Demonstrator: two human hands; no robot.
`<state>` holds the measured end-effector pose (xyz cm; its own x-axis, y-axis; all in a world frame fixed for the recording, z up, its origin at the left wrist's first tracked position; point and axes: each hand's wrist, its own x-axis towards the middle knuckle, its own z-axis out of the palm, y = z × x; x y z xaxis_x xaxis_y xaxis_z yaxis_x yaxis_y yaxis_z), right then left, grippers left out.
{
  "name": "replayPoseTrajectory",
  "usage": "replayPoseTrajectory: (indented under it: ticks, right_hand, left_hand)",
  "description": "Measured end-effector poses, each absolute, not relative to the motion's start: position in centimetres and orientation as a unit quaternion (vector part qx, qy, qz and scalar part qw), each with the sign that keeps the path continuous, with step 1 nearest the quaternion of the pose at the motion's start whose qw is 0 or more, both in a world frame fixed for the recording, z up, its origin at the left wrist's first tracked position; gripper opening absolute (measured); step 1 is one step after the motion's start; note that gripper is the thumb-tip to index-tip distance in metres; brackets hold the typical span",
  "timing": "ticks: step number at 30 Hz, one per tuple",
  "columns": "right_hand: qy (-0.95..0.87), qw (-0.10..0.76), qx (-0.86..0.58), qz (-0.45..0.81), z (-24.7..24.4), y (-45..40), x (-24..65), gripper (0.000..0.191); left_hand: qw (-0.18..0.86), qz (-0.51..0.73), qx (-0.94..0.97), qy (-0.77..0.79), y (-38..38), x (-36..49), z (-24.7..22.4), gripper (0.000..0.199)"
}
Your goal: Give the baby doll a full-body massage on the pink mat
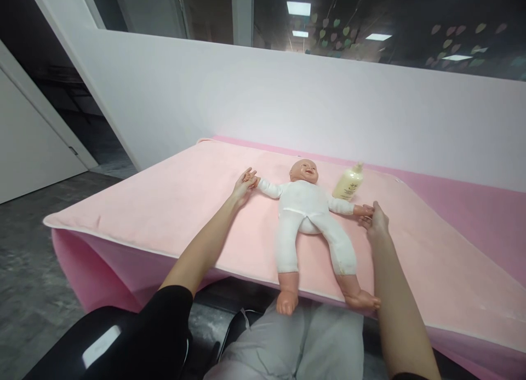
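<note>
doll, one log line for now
doll: on pink cloth; left hand: holds doll's hand; right hand: holds doll's other hand; bottle: beside doll

Baby doll [304, 199]: smooth flesh-toned head, hands and feet; white soft-fabric torso, arms and upper legs. Supine on pale pink blanket [164, 205], face up, mouth open. Arms outstretched sideways, legs parted, feet at blanket's near edge.
</note>
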<state>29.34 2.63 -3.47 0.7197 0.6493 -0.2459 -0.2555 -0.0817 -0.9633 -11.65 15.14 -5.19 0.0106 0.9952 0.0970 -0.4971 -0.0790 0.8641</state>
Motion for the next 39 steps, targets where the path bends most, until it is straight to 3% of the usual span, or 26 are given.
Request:
replayPoseTrajectory:
  ticks: [18,29,39]
  right_hand:
    - [-0.166,0.655,-0.652,0.343,-3.2,2.5,28.9,0.017]
    - [-0.172,0.657,-0.651,0.338,-3.4,2.6,29.0,0.015]
    - [-0.179,0.659,-0.652,0.330,-3.9,2.9,29.3,0.015]
  left_hand:
    - [0.589,0.617,0.406,0.327,15.1,-11.6,-5.3,0.064]
    - [0.516,0.635,0.480,0.316,15.6,-11.3,-6.3,0.066]
    - [0.445,0.633,0.543,0.326,15.0,-11.1,-6.1,0.057]
